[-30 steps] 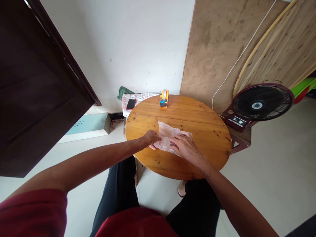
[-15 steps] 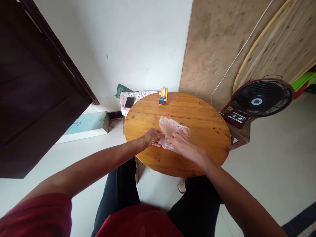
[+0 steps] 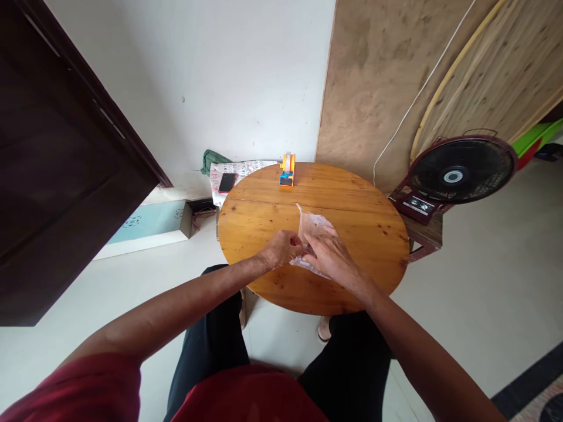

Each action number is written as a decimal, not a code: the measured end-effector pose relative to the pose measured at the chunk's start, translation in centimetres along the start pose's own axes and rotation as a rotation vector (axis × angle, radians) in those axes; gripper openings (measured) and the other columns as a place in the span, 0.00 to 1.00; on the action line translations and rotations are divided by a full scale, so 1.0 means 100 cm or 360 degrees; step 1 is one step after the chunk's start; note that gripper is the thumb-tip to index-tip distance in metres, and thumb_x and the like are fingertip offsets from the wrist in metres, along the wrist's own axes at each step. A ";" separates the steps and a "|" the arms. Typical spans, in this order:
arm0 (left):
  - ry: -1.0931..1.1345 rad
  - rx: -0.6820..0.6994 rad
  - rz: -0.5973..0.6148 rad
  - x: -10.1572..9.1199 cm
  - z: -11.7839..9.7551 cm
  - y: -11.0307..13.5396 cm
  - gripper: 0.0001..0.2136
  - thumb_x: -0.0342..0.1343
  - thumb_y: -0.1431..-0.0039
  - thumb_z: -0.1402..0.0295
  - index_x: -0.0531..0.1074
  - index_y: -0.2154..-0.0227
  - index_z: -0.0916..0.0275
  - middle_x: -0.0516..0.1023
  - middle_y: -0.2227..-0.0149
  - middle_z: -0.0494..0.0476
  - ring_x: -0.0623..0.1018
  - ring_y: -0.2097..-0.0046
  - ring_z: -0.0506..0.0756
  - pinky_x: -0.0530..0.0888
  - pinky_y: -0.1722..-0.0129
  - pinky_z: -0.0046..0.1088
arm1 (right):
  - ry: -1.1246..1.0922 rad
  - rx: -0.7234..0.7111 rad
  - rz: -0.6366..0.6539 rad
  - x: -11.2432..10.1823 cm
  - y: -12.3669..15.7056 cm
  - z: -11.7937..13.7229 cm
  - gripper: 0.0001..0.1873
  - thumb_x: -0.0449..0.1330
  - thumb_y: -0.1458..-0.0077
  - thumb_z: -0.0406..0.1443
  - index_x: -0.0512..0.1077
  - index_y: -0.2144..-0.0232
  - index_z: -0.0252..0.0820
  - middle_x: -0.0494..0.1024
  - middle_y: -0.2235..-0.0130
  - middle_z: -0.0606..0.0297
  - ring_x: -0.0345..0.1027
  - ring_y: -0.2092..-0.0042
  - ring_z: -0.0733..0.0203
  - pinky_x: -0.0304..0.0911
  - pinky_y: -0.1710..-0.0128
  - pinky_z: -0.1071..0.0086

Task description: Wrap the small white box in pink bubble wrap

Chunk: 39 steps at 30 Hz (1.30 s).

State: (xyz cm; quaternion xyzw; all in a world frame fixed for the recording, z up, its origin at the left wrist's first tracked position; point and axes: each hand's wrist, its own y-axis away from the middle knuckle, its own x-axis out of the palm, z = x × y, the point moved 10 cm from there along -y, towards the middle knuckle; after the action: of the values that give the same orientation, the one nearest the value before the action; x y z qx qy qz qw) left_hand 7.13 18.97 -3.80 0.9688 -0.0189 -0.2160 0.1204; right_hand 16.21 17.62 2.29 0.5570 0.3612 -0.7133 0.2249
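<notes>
Wears a red top [image 3: 248, 395] and dark trousers [image 3: 215, 340], at six o'clock of a round, knotty wooden table [image 3: 373, 240]. Holds left hand [image 3: 282, 248] curled nearly closed at the nine-o'clock edge of crumpled bubble wrap [image 3: 314, 223]; cannot tell whether pinching any. Lays right hand [image 3: 331, 254] loosely open, back up, over the wrap's three-o'clock side, with thumb apart from fingers; cannot tell of anything beneath. Has the wrap around the tabletop's middle, with one thin tip pointing to eleven. Near the far rim, just before twelve, shows an orange-and-blue tape dispenser [image 3: 287, 172] with clear tape [image 3: 288, 160]; cannot read any label there. Just past the rim, between ten and eleven, shows a dark-screened phone [image 3: 227, 183] on a white sack [image 3: 250, 167], printed with red characters and dark digits too small to read surely. Beyond two o'clock, shows a maroon fan [image 3: 461, 171] on a wooden stool [image 3: 424, 234], with markings too blurred to read. Floored in pale tile [image 3: 448, 316]; bounded by a pale-blue box [image 3: 153, 221] at nine, a dark door [image 3: 65, 164] toward ten, a scuffed white wall [image 3: 211, 70] at twelve and brown plywood [image 3: 360, 94] toward one.
</notes>
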 end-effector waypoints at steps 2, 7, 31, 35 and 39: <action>-0.0165 0.0085 -0.0047 -0.002 -0.006 0.002 0.04 0.61 0.52 0.72 0.71 0.76 0.66 0.68 0.80 0.45 0.65 0.77 0.44 0.59 0.78 0.19 | 0.0000 0.0003 -0.0015 0.000 0.000 0.000 0.05 0.60 0.42 0.35 0.72 0.63 0.40 0.79 0.63 0.56 0.70 0.55 0.48 0.55 0.44 0.55; -0.0403 0.0229 0.0140 0.007 -0.018 0.008 0.07 0.55 0.51 0.73 0.78 0.72 0.66 0.73 0.76 0.48 0.69 0.73 0.47 0.62 0.73 0.21 | -0.0053 -0.0010 -0.0040 0.003 0.003 -0.003 0.06 0.58 0.42 0.33 0.71 0.61 0.39 0.80 0.64 0.57 0.71 0.57 0.50 0.55 0.42 0.55; -0.1434 0.1256 0.0126 0.031 -0.041 0.042 0.11 0.48 0.36 0.70 0.75 0.68 0.64 0.72 0.54 0.61 0.71 0.54 0.57 0.68 0.50 0.36 | -0.0666 0.0989 -0.0633 0.000 0.094 -0.071 0.26 0.60 0.49 0.46 0.70 0.49 0.43 0.65 0.39 0.52 0.64 0.43 0.47 0.64 0.46 0.54; -0.1287 0.1256 0.0176 0.031 -0.036 0.040 0.12 0.46 0.36 0.71 0.75 0.68 0.64 0.72 0.54 0.60 0.70 0.52 0.56 0.69 0.48 0.33 | -0.0920 0.1412 -0.0520 0.033 0.100 -0.079 0.43 0.62 0.51 0.49 0.56 0.36 0.39 0.70 0.43 0.49 0.72 0.54 0.50 0.68 0.53 0.57; -0.1168 0.1121 0.0167 0.031 -0.034 0.037 0.10 0.48 0.37 0.72 0.75 0.66 0.65 0.71 0.52 0.60 0.70 0.50 0.57 0.71 0.47 0.33 | -0.0894 0.1517 -0.0328 0.045 0.092 -0.083 0.38 0.60 0.48 0.46 0.59 0.38 0.38 0.80 0.62 0.59 0.73 0.59 0.51 0.66 0.58 0.61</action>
State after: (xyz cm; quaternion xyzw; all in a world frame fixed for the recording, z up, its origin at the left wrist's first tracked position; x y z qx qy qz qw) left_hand 11.45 15.83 -1.23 0.8086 -0.1802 -0.5162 -0.2173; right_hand 26.83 18.48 -5.47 0.3475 -0.0222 -0.9367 -0.0350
